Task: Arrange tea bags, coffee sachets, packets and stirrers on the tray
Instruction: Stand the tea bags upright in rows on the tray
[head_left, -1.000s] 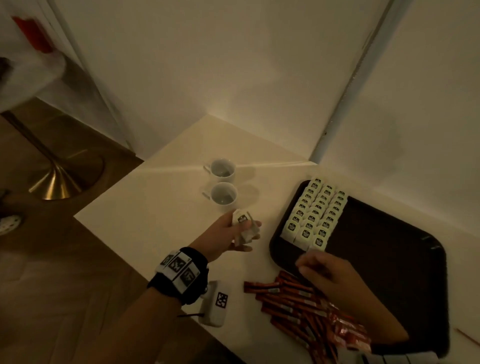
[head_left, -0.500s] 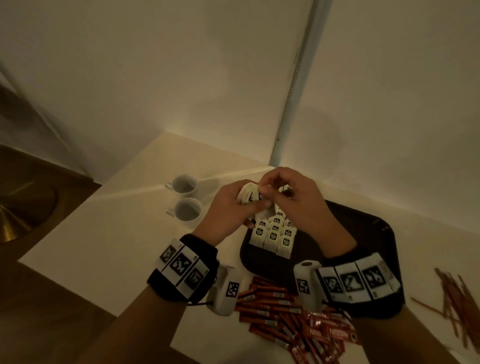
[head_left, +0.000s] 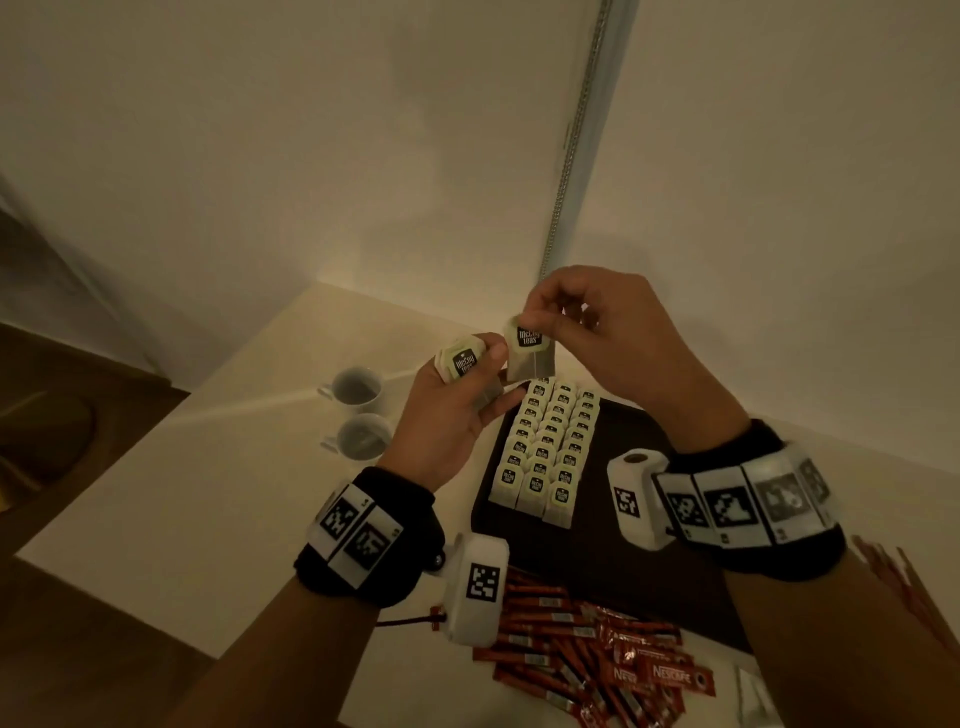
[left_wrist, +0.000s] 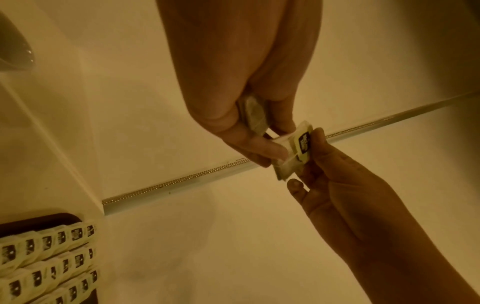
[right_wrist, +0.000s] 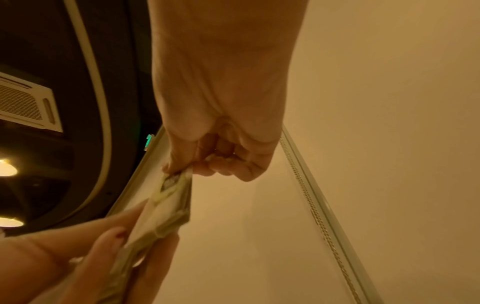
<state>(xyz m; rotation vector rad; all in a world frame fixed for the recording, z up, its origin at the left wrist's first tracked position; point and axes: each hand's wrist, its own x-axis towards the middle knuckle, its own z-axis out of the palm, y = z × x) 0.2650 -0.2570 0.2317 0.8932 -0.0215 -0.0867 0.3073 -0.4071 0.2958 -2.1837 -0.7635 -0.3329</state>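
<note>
— Where is our tea bag (head_left: 531, 353) now?
— Pinched by its top in our right hand (head_left: 613, 338), hanging above the far end of the rows (head_left: 545, 452) on the tray (head_left: 649, 561). Half a second ago both hands met on the stack (head_left: 462, 361); now one bag has come free.
— And the left hand (head_left: 447, 410)?
— Its grip stays curled round the stack, beside the bag. Sachets (head_left: 597, 654) lie on the worktop (head_left: 208, 493), cups (head_left: 358, 415) to the left.

Dim warm amber light, noisy, wide-angle edge warp, wrist views soft.
</note>
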